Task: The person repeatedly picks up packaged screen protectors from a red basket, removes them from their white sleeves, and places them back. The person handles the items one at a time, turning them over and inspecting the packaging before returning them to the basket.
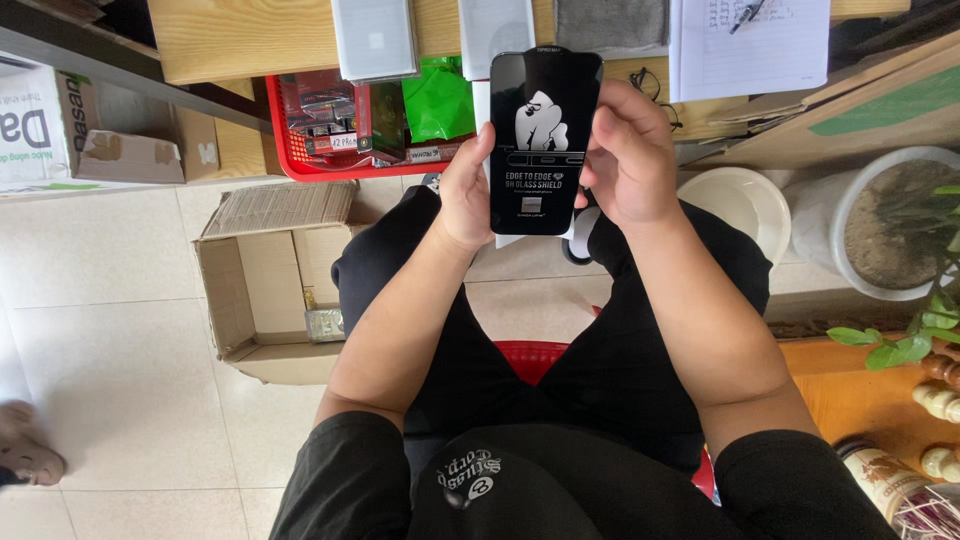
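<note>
Above the black-trousered lap point(600, 370) on a red stool point(528, 358), the left hand point(466, 195) and right hand point(628, 160) clamp the edges of a black screen-protector sheet point(543, 140), upright before the red basket point(330, 130).

Fingertips of both hands hidden behind black screen protector point(543, 140); plant pot point(890, 225) cut off right.

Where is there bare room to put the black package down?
Both hands, left hand and right hand, hold the black package. Bare tile floor lies left of the open cardboard box. The wooden desk is crowded, and the red basket is full.
</note>
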